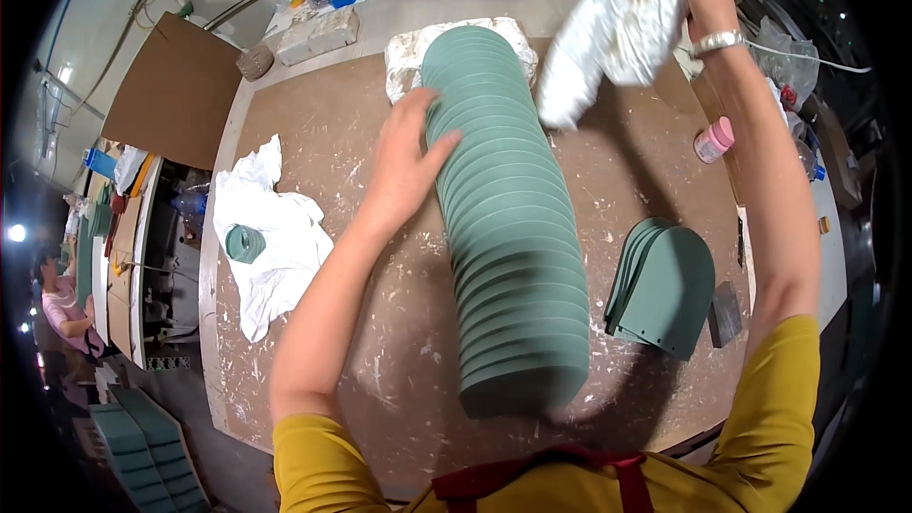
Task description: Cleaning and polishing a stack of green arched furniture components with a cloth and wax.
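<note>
A long overlapping row of green round-ended panels (513,190) runs down the middle of the table, fanned like shingles. Its far end rests on a white, stained cloth-like pad (404,57). My left hand (407,157) is at the row's upper left edge, fingers and thumb apart, seemingly touching the panels and gripping nothing. Raised at the far right, my right hand (708,0) is closed on a crumpled white cloth (622,24), which hangs down beside the row's far end.
Right of the row lies a small stack of green panels (670,285) with a dark block (725,313). A pink-capped bottle (712,141) stands near the right edge. Leftward, a white cloth (271,275) bears a green ring-shaped roll (245,244). Another person (71,309) is far left.
</note>
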Demonstrator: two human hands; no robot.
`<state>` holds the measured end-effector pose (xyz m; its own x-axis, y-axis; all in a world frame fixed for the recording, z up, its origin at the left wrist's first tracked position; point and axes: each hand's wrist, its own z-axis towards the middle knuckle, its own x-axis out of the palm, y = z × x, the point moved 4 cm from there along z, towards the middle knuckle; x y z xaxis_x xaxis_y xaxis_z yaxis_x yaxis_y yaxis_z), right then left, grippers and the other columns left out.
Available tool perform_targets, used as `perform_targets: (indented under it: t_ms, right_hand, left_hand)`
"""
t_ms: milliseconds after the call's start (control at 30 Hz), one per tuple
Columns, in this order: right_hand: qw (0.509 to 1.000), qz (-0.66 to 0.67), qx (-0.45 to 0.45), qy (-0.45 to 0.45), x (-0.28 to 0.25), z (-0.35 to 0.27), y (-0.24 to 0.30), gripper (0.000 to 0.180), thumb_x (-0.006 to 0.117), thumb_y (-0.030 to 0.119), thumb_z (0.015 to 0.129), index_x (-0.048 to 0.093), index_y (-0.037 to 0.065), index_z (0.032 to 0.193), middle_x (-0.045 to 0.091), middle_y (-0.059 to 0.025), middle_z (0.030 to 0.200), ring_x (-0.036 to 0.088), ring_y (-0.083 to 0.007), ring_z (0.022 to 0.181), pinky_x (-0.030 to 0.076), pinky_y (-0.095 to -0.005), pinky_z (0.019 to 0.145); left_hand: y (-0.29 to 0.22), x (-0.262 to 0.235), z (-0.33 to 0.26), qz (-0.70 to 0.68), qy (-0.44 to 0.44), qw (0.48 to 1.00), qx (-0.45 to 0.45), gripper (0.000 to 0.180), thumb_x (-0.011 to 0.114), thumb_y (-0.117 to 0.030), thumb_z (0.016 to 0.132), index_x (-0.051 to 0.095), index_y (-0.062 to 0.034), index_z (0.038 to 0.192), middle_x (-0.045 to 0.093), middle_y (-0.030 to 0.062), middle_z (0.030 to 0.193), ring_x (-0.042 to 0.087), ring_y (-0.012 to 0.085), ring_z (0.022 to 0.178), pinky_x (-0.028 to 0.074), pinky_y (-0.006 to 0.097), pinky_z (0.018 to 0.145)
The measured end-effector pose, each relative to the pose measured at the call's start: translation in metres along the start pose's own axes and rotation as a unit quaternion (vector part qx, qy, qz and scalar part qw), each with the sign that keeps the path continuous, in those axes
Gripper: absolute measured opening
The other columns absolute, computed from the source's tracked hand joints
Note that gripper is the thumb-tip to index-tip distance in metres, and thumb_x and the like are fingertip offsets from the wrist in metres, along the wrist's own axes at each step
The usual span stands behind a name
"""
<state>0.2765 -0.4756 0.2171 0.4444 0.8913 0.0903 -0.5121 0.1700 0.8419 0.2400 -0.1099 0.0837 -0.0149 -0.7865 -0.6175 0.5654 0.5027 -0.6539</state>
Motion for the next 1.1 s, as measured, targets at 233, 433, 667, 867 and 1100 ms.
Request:
perform_targets:
  t_ms: [233, 433, 667, 867, 1100]
  right_hand:
    - [0.926, -0.181, -0.113, 0.313, 0.089, -0.112, 0.014, 0.030, 0.052, 0.007, 0.091, 0.056, 0.003, 0.121, 0.065, -0.0098, 0.106, 0.064, -0.0208, 0.092, 0.052, -0.0330, 0.081]
    - [0.706, -0.474, 0.169, 0.498, 0.006, -0.171, -0.092, 0.044, 0.058, 0.009, 0.086, 0.056, 0.013, 0.130, 0.064, -0.0221, 0.116, 0.063, -0.0377, 0.101, 0.050, -0.0410, 0.090]
    - [0.880, -0.364, -0.169, 0.255, 0.029, -0.051, -0.054, 0.049, 0.049, 0.005, 0.086, 0.053, 0.008, 0.135, 0.066, -0.0210, 0.116, 0.062, -0.0312, 0.108, 0.046, -0.0397, 0.095]
    - [0.891, -0.261, -0.225, 0.295, 0.159, -0.089, -0.067, 0.045, 0.048, 0.007, 0.089, 0.056, 0.010, 0.133, 0.055, -0.0179, 0.133, 0.055, -0.0345, 0.118, 0.043, -0.0382, 0.102]
    - [0.542, -0.671, 0.097, 0.496, -0.015, -0.112, -0.156, 0.034, 0.046, 0.014, 0.093, 0.065, 0.010, 0.121, 0.062, -0.0216, 0.124, 0.061, -0.0348, 0.113, 0.047, -0.0428, 0.098]
  left_hand:
    - [0.013, 0.043, 0.000, 0.053, -0.021, 0.998, 0.013, 0.059, 0.055, -0.027, 0.094, 0.037, 0.0010, 0.143, 0.035, 0.0263, 0.148, 0.034, 0.0431, 0.135, 0.027, 0.046, 0.113]
    - [0.021, 0.050, -0.010, -0.046, 0.006, 0.999, 0.004, 0.061, 0.042, -0.036, 0.101, 0.029, 0.0001, 0.149, 0.017, 0.0223, 0.158, 0.014, 0.0419, 0.146, 0.014, 0.047, 0.119]
    - [0.012, 0.050, -0.006, -0.054, -0.002, 0.998, -0.031, 0.061, 0.044, -0.035, 0.100, 0.030, -0.0002, 0.149, 0.019, 0.0216, 0.158, 0.015, 0.0386, 0.146, 0.015, 0.045, 0.119]
    - [0.014, 0.048, -0.009, -0.048, 0.005, 0.998, -0.044, 0.061, 0.046, -0.033, 0.099, 0.030, -0.0001, 0.148, 0.021, 0.0205, 0.158, 0.017, 0.0373, 0.146, 0.014, 0.044, 0.119]
    - [0.022, 0.055, -0.008, -0.038, -0.019, 0.999, 0.001, 0.060, 0.047, -0.030, 0.099, 0.030, -0.0002, 0.149, 0.021, 0.0206, 0.158, 0.019, 0.0369, 0.145, 0.015, 0.045, 0.119]
